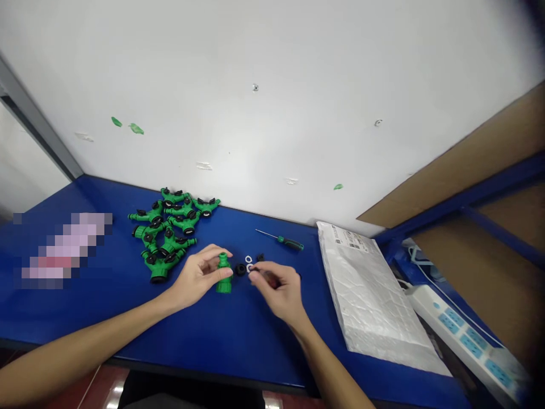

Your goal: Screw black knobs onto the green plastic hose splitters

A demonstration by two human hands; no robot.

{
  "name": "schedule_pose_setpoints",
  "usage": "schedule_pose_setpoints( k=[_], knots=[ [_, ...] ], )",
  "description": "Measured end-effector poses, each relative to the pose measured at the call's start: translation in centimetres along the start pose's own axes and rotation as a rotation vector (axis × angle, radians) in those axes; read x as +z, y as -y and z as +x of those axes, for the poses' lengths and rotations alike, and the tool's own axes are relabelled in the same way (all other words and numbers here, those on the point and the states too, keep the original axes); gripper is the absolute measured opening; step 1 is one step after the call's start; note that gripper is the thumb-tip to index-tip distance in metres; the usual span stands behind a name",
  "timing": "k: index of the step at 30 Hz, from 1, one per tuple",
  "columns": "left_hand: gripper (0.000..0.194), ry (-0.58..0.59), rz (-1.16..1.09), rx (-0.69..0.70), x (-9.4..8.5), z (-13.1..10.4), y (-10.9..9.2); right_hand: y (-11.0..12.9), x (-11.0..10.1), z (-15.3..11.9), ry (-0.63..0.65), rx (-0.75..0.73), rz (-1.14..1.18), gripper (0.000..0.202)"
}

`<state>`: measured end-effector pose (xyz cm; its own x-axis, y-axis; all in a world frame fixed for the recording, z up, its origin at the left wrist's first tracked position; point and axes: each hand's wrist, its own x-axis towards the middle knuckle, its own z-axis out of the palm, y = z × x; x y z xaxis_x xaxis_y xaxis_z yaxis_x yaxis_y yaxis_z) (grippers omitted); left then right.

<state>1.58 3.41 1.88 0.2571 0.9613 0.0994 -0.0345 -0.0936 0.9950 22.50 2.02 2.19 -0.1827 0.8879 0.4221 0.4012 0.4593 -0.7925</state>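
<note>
My left hand (pixel 206 274) is closed around a green plastic hose fitting (pixel 223 284), thumb at its side, holding it upright over the blue table. My right hand (pixel 279 289) is closed, its fingers pinched around a dark reddish thing (pixel 272 279) that looks like a handle; most of it is hidden in the palm. Between the hands lie a black ring-shaped part (pixel 240 269) and a white ring (pixel 248 259). A second white ring (pixel 250 267) is partly behind my right fingertips. Just beyond them sits a small black part (pixel 260 258).
Several green Y-shaped hose splitters (pixel 170 244) with black levers are heaped at the left. A green-and-black screwdriver (pixel 290 243) lies toward the wall. At the right are a white padded package (pixel 370 295) and a power strip (pixel 464 341). A blurred pink patch (pixel 70 247) is far left.
</note>
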Motion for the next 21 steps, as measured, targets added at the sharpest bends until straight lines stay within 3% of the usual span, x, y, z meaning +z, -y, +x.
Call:
schedule_pose_setpoints(
  k=[3,8,14,21],
  knots=[
    [0.023,-0.059,0.011,0.055,-0.4,0.1,-0.1,-1.3,-2.1,0.8,-0.101,0.18,-0.052,0.027],
    [0.018,-0.044,-0.027,0.081,-0.5,0.2,0.1,-4.3,-5.2,1.9,0.107,0.248,-0.29,0.019],
    [0.018,-0.049,-0.057,0.074,-0.4,0.2,0.2,-4.4,-5.3,1.8,0.258,0.225,-0.392,0.008],
    [0.017,-0.051,-0.051,0.064,-0.4,0.2,0.2,-4.2,-5.3,1.9,0.264,0.217,-0.425,0.012]
  ],
)
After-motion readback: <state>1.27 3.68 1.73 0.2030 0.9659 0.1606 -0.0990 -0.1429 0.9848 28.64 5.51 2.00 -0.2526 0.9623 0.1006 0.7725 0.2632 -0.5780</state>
